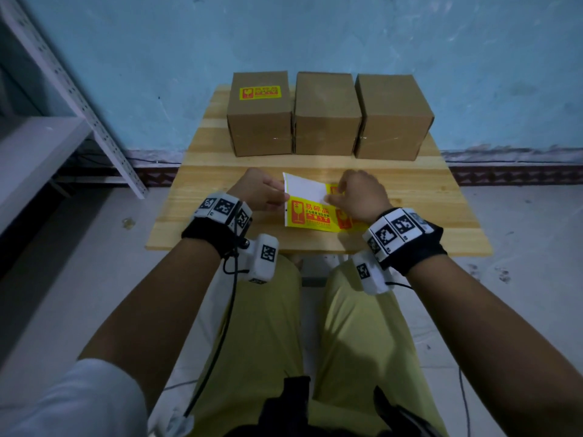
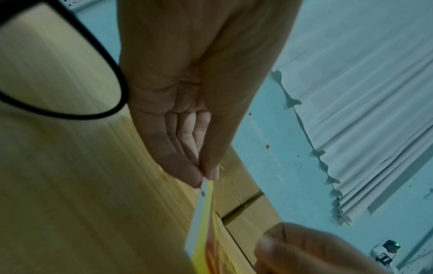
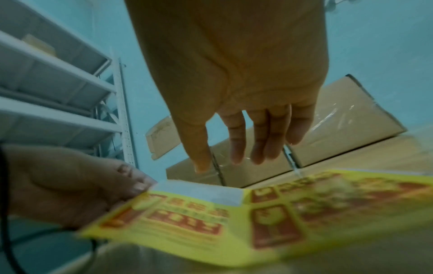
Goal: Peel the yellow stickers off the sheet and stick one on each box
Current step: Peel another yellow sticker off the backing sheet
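Observation:
Three cardboard boxes stand in a row at the back of the wooden table (image 1: 426, 200). The left box (image 1: 258, 121) carries a yellow sticker (image 1: 259, 93) on top. The tops of the middle box (image 1: 326, 115) and the right box (image 1: 392, 118) are bare. My left hand (image 1: 262, 193) pinches the left edge of the yellow sticker sheet (image 1: 310, 212) and holds it just above the table. The sheet's upper left is a white peeled patch (image 1: 304, 186). My right hand (image 3: 219, 163) hovers over the sheet (image 3: 234, 222) with fingers extended, holding nothing.
A white metal shelf rack (image 1: 63, 89) stands to the left of the table, close to the blue wall. A black cable (image 1: 220, 335) hangs from my left wrist over my lap. The table's near edge sits just above my knees.

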